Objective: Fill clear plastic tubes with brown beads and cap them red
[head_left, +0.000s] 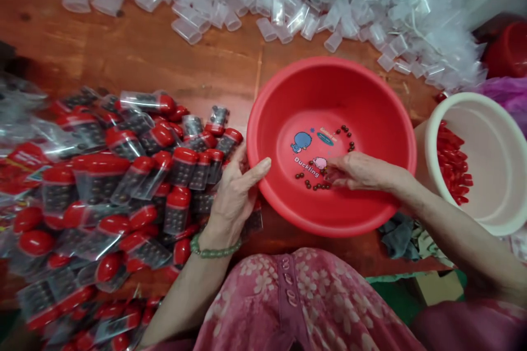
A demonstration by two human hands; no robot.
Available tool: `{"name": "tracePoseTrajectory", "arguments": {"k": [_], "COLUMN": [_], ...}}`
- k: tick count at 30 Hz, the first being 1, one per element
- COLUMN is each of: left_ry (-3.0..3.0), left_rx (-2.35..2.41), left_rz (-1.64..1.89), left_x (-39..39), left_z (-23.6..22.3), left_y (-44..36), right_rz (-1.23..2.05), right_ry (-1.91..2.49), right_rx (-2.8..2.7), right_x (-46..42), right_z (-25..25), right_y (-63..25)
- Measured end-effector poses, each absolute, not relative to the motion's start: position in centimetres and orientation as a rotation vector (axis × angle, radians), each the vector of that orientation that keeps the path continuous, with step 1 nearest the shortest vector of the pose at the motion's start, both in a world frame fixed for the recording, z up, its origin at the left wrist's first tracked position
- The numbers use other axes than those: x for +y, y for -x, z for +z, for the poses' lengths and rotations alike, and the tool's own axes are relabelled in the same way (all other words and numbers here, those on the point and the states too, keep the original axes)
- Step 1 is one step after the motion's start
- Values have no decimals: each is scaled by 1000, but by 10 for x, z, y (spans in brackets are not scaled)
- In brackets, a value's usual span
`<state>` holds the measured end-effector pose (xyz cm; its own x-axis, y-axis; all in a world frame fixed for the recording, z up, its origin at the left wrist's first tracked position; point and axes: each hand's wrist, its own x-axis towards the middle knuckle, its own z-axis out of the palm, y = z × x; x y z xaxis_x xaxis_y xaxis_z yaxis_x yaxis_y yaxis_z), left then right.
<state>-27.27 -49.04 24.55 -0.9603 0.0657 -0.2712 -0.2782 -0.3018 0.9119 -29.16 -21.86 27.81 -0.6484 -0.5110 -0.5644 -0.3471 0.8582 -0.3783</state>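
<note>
Inside the red basin, the right hand touches dark beads.

1. Wooden table: bears items 2–5.
2. Large plastic basin: centre-right of the table; loose beads lie inside.
3. Heap of capped tubes: left of the large basin.
4. Open tube bodies: scattered behind the large basin.
5. Small basin: right of the large basin, holding caps.
6. Left hand: at the large basin's left rim, beside the heap.
7. Right hand: inside the large basin, just beside the beads.
</note>
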Motion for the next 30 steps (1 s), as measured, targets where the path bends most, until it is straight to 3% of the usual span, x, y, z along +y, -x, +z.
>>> {"name": "tracePoseTrajectory", "arguments": {"k": [3, 7, 15, 30], "left_ry": [437, 431, 226, 77], "left_rx": [1443, 1484, 1846, 2012], "left_rz": [2439, 2536, 2526, 2504], "left_x": [-475, -471, -485, -487], "left_z": [251, 260, 277, 281], "left_y": [282, 277, 253, 251], "right_rz": [-554, -1014, -697, -889], "right_ry": [480, 179, 234, 129], "right_rx": [2492, 2595, 2874, 2529], "right_x": [-199, -178, -175, -191], "right_z": [287, 299, 325, 290], "right_y": [300, 299, 276, 255]}}
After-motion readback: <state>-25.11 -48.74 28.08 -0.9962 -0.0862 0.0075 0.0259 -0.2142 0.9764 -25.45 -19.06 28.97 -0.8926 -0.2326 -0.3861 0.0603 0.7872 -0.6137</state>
